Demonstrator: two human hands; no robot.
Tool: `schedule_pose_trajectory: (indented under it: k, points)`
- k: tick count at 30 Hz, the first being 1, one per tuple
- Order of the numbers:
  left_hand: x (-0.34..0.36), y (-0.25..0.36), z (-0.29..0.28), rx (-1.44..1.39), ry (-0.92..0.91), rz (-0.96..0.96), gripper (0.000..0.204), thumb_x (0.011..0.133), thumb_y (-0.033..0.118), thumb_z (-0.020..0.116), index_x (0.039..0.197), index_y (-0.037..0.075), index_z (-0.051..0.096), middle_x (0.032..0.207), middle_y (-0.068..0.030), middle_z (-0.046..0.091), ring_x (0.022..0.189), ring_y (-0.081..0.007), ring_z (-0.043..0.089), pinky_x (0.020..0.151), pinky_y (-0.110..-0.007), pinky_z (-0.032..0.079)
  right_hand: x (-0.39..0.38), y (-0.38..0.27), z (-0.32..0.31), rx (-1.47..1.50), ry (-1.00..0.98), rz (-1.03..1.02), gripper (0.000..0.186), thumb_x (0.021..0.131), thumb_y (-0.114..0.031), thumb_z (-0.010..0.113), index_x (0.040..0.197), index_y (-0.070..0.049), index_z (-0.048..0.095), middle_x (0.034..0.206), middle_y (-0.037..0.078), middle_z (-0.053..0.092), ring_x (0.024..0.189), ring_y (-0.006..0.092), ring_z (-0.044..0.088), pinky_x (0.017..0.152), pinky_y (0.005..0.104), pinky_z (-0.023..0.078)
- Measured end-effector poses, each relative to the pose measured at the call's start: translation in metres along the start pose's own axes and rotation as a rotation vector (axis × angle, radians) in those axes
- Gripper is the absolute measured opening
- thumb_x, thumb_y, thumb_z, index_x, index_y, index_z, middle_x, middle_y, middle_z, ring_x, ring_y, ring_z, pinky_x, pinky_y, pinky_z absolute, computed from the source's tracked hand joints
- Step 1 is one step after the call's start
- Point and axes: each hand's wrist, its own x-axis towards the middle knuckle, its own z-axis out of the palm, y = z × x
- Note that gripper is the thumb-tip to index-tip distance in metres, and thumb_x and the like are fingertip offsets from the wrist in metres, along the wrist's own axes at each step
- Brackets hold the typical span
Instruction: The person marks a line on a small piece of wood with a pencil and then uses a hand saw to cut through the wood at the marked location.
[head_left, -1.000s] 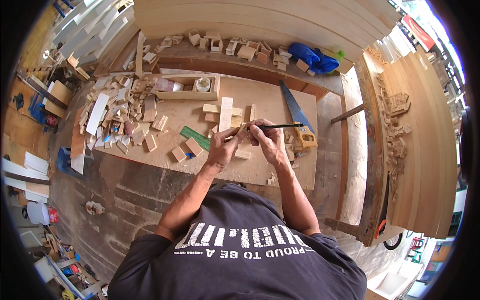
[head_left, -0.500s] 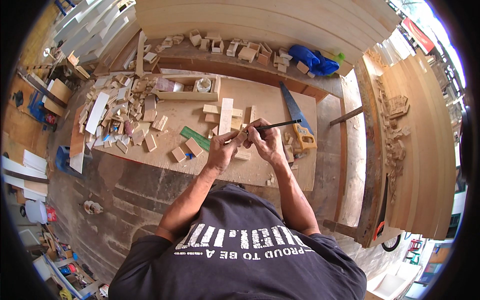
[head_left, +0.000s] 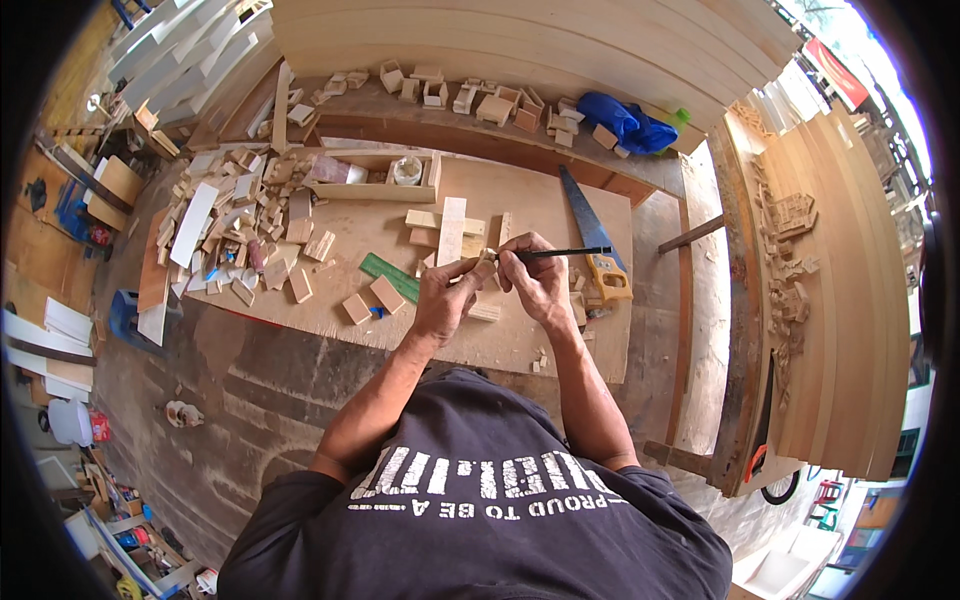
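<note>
My left hand [head_left: 447,303] is closed on a small wooden piece [head_left: 487,256], pinched above the worktable [head_left: 400,335]. A thin black pencil-like stick [head_left: 568,252] is in my right hand [head_left: 536,280], gripped as one holds a pen. Its inner end meets the wooden piece; my fingers hide the exact tip. The other end points right, over a handsaw [head_left: 590,215] with a yellow handle. Just beyond my hands lie a pale wooden strip [head_left: 452,228] and stacked short blocks. A green ruler-like strip [head_left: 390,277] rests left of my left hand, near two wooden blocks [head_left: 386,293].
Offcuts [head_left: 235,215] are heaped on the table's left. Behind them stands a shallow wooden tray [head_left: 375,190] holding a jar [head_left: 407,171]. Small wooden boxes [head_left: 495,108] and a blue bag [head_left: 625,122] line the back shelf. A second bench [head_left: 735,400] runs along the right.
The black stick's outer end has dipped slightly and shifted right, with small movement of my right fingers. My left hand stays almost in place around the wooden piece.
</note>
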Motion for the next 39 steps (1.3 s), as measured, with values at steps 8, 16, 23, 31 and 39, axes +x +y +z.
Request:
schedule_pose_trajectory:
  k: [8, 16, 23, 31, 39]
  points:
    - [0.003, 0.004, 0.003, -0.048, 0.036, 0.034, 0.028, 0.096, 0.025, 0.062, 0.109, 0.002, 0.07, 0.073, 0.0029, 0.059, 0.051, -0.0028, 0.046, 0.042, -0.021, 0.031, -0.012, -0.002, -0.005, 0.055, 0.088, 0.005, 0.016, 0.097, -0.011, 0.061, 0.101, 0.004, 0.062, 0.08, 0.004, 0.063, 0.067, 0.009, 0.058, 0.059, 0.0233, 0.048]
    - [0.011, -0.001, 0.006, -0.083, 0.058, -0.021, 0.028, 0.094, 0.028, 0.06, 0.106, 0.006, 0.071, 0.08, 0.0007, 0.064, 0.055, -0.0058, 0.052, 0.045, -0.022, 0.038, -0.01, 0.002, 0.019, -0.028, 0.171, 0.043, 0.027, 0.091, -0.012, 0.07, 0.112, 0.003, 0.06, 0.085, 0.006, 0.066, 0.077, 0.0113, 0.065, 0.067, 0.0247, 0.054]
    - [0.016, -0.001, -0.009, -0.191, -0.028, -0.322, 0.036, 0.091, 0.035, 0.054, 0.113, 0.008, 0.063, 0.097, -0.0057, 0.068, 0.091, -0.0149, 0.064, 0.071, -0.033, 0.056, 0.002, -0.004, 0.006, -0.01, 0.054, 0.294, 0.03, 0.086, -0.014, 0.073, 0.108, 0.003, 0.06, 0.086, 0.009, 0.068, 0.073, 0.0122, 0.063, 0.068, 0.0258, 0.052]
    - [0.024, -0.003, -0.021, -0.157, -0.131, -0.442, 0.032, 0.085, 0.033, 0.058, 0.108, 0.013, 0.066, 0.094, -0.0022, 0.068, 0.087, -0.0137, 0.063, 0.069, -0.037, 0.053, 0.014, -0.003, -0.001, -0.003, -0.028, 0.418, 0.021, 0.084, -0.007, 0.073, 0.099, 0.004, 0.063, 0.077, 0.007, 0.066, 0.068, 0.011, 0.061, 0.062, 0.0246, 0.051]
    - [0.03, -0.007, -0.023, -0.102, -0.049, -0.394, 0.033, 0.083, 0.032, 0.057, 0.109, 0.013, 0.064, 0.093, -0.0033, 0.062, 0.087, -0.0193, 0.061, 0.072, -0.044, 0.051, 0.005, 0.009, -0.004, -0.081, 0.065, 0.285, 0.035, 0.099, -0.026, 0.059, 0.112, 0.005, 0.067, 0.085, 0.008, 0.067, 0.071, 0.014, 0.065, 0.061, 0.0267, 0.052]
